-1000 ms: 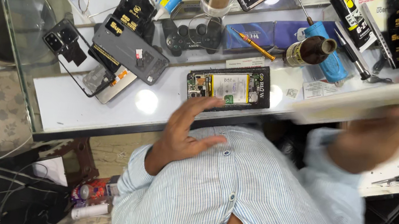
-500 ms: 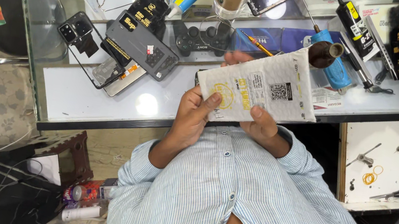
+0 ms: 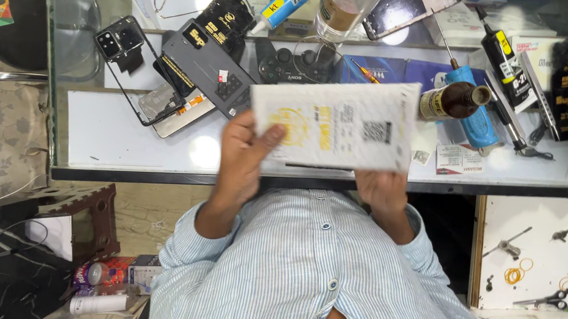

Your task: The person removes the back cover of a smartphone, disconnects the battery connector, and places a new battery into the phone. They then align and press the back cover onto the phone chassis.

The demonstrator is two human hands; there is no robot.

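— White and flat, that packet (image 3: 337, 121): where is it held?

— Above the glass counter (image 3: 124, 141), in front of the striped shirt (image 3: 305, 273), with a brown bottle (image 3: 455, 98) just beside its right end and a black game controller (image 3: 290, 60) behind its upper edge.

— How do the arms sit?

— Both forearms rise from the chest, bent at the elbows, sleeves to the wrists.

— And the left hand (image 3: 244, 150)?

— Closed on the packet's left end, thumb laid across the printed face, fingers hidden behind it.

— The right hand (image 3: 380, 188)?

— It grips the lower right edge from beneath; the fingers are mostly covered by the packet, so only the back of the hand shows.

— Which way does the packet run?

— Its long axis lies across the view, left to right, tilted slightly upward at the right end, printed face toward the camera.
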